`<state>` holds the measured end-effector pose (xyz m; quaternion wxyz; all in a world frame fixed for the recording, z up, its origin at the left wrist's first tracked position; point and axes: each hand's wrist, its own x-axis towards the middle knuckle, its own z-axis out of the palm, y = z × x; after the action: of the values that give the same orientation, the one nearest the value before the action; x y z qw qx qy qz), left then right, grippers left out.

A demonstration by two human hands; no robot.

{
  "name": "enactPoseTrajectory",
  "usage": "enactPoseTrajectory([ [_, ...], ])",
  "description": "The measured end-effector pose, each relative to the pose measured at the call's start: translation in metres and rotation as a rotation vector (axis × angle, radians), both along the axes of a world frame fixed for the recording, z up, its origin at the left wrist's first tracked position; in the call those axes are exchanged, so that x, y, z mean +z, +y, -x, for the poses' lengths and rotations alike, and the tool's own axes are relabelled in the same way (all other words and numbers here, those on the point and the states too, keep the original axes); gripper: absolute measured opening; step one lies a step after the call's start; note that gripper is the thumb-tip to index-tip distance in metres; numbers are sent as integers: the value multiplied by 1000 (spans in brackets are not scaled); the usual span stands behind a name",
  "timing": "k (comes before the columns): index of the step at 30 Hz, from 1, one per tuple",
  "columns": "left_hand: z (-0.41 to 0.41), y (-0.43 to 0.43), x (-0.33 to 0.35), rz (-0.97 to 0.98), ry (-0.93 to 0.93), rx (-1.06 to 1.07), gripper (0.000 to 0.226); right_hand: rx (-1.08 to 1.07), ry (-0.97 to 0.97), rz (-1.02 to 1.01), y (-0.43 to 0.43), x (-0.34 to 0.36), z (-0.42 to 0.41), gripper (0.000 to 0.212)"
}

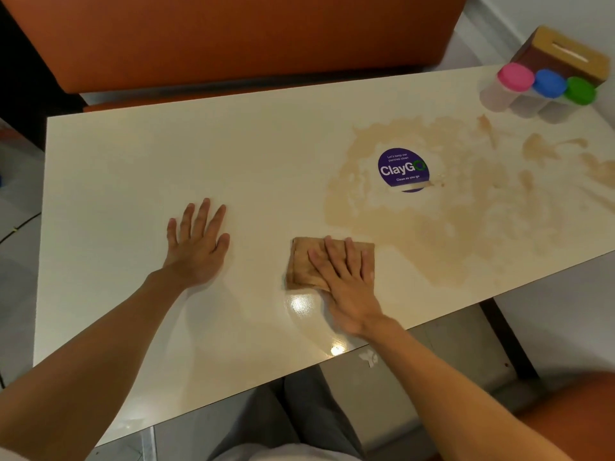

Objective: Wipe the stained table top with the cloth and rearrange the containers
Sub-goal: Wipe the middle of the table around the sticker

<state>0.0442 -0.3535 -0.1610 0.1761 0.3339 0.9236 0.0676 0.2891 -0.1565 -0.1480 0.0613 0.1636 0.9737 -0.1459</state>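
Note:
A folded brown cloth (304, 264) lies flat on the cream table top (133, 181), near its front edge. My right hand (346, 277) presses down on the cloth with fingers spread flat. My left hand (196, 247) rests palm down on bare table to the left, holding nothing. A wide brown stain (442, 214) spreads over the right half of the table, around a round purple sticker (403, 169). Three clear containers stand at the far right corner, with a pink lid (515, 76), a blue lid (549, 83) and a green lid (580, 90).
A brown tissue box (565, 54) stands right behind the containers. An orange bench seat (233, 38) runs along the table's far side. A wet glossy patch (306, 307) shines just in front of the cloth. My legs show under the near table edge.

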Motion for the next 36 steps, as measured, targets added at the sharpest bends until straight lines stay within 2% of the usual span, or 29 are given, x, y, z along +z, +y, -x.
enactPoseTrajectory([
  [4, 0, -1, -2, 12, -2, -4, 63, 12, 93, 10, -32, 0, -21, 66],
  [10, 0, 0, -2, 8, -6, 4, 65, 167, 14, 88, -67, 10, -67, 76],
  [15, 0, -1, -2, -8, -2, 4, 65, 293, -76, 210, -48, 27, -97, 50],
  [19, -2, -1, 1, -27, -26, 8, 66, 212, -109, 438, -33, 46, -96, 36],
  [25, -7, 15, 12, 23, -33, 65, 63, 53, -146, 719, -11, 86, -62, 37],
  [28, -12, 36, 24, -42, -21, 109, 58, -60, -43, 802, 12, 104, -38, 35],
  [32, -19, 75, 35, -146, -34, 82, 54, -188, 186, 909, 49, 118, -5, 39],
  [36, -16, 110, 40, -153, -55, 82, 54, -248, 359, 968, 92, 124, 29, 39],
])
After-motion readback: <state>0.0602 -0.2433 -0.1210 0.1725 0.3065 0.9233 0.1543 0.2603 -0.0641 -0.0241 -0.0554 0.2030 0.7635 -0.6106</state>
